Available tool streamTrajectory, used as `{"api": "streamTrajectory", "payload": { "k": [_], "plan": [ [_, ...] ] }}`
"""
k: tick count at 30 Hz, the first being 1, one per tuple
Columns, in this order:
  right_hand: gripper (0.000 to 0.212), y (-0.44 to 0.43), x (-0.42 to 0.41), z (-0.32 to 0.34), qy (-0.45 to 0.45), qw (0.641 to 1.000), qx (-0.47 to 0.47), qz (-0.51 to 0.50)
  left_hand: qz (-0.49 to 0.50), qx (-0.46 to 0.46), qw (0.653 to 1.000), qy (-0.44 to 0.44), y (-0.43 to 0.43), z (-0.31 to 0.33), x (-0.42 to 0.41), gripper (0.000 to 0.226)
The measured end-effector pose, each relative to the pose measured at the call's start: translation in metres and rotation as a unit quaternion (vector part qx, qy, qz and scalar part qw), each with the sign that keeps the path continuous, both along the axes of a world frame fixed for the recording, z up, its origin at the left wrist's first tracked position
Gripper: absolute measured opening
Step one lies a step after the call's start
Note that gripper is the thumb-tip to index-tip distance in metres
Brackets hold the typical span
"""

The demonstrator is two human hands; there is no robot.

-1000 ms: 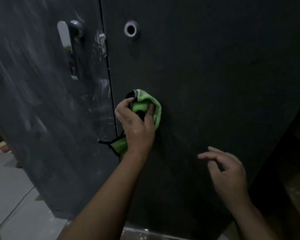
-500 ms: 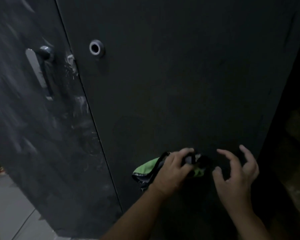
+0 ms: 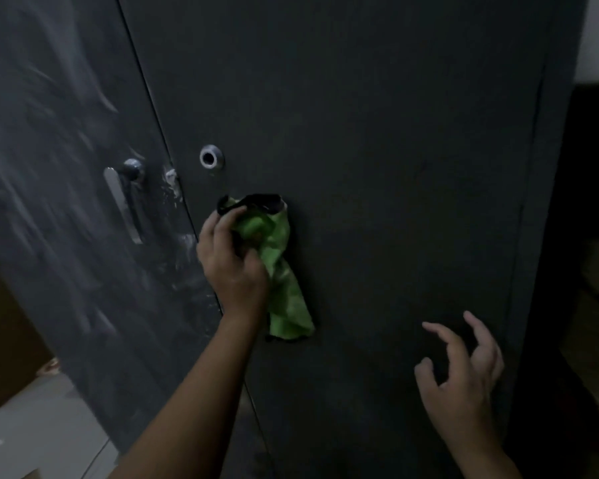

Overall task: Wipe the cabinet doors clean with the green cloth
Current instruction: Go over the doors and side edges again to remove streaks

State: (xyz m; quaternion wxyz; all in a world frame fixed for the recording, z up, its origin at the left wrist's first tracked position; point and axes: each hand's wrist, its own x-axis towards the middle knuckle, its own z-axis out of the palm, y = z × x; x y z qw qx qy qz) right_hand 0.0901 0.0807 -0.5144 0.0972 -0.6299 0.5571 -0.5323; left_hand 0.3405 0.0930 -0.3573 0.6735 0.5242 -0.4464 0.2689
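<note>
Progress: right door (image 3: pixel 395 167) looked evenly matte, probably wiped; left door (image 3: pixel 66 167), at 9 o'clock, bore pale smears and seemingly remained to do.
Green cloth (image 3: pixel 281 271): soft, crumpled, dark-edged, against the right door at centre.
Left hand (image 3: pixel 232 261): fingers curled round the cloth.
Right hand (image 3: pixel 464 382): at 4 o'clock, fingers apart, empty.

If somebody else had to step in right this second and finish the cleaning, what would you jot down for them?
Left hand: grips the green cloth, pressed on the right door just below the round lock hole.
Right hand: holds nothing, fingers loosely curled near that door's lower part.
Done: right door looks largely smear-free, though the light is dim.
To do: whitish smears cover the left door, thickest by its handle and the seam.
</note>
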Motion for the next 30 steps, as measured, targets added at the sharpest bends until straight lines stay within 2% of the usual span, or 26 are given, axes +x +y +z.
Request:
{"api": "streamTrajectory", "payload": {
  "k": [2,5,8,11,13,17,19,21,22,24,25,26,30],
  "plan": [
    [0.058,0.000,0.001,0.001,-0.019,1.000,0.005,-0.013,0.001,-0.026,0.999,0.019,-0.004,0.016,-0.009,0.060],
    [0.056,0.000,0.002,0.002,-0.042,0.998,-0.011,-0.034,-0.008,-0.013,1.000,0.015,-0.021,0.022,-0.037,0.051],
    [0.047,-0.003,0.005,0.000,-0.049,0.997,-0.034,-0.049,-0.003,0.044,0.997,-0.067,-0.038,0.023,-0.065,0.064],
    [0.038,-0.005,0.006,0.001,-0.043,0.995,-0.067,-0.055,0.043,0.062,0.977,-0.197,-0.052,0.016,-0.077,0.063],
    [0.038,-0.009,0.001,0.006,-0.042,0.993,-0.084,-0.070,0.045,0.063,0.956,-0.283,-0.057,0.007,-0.083,0.058],
    [0.058,-0.019,-0.008,0.020,-0.089,0.990,-0.043,-0.104,0.021,0.076,0.899,-0.432,-0.057,-0.012,-0.090,0.055],
    [0.057,-0.019,-0.008,0.022,-0.100,0.988,-0.038,-0.112,0.030,0.100,0.843,-0.528,-0.057,-0.024,-0.088,0.060],
    [0.049,-0.018,-0.007,0.019,-0.104,0.986,-0.048,-0.118,0.027,0.097,0.794,-0.599,-0.058,-0.033,-0.085,0.054],
    [0.042,-0.017,-0.006,0.017,-0.101,0.986,-0.057,-0.117,0.024,0.086,0.779,-0.620,-0.058,-0.034,-0.083,0.047],
    [0.043,-0.017,-0.006,0.013,-0.092,0.987,-0.071,-0.112,0.028,0.068,0.760,-0.646,-0.056,-0.027,-0.077,0.038],
    [0.044,-0.018,-0.007,0.011,-0.088,0.987,-0.076,-0.110,0.034,0.068,0.760,-0.646,-0.055,-0.018,-0.074,0.038],
    [0.047,-0.020,-0.009,0.010,-0.083,0.988,-0.078,-0.108,0.040,0.073,0.774,-0.628,-0.054,-0.006,-0.070,0.039],
    [0.087,-0.021,-0.016,0.016,-0.019,0.993,-0.068,-0.091,0.047,0.041,0.912,-0.405,-0.052,0.055,-0.049,0.031]
  ]
}}
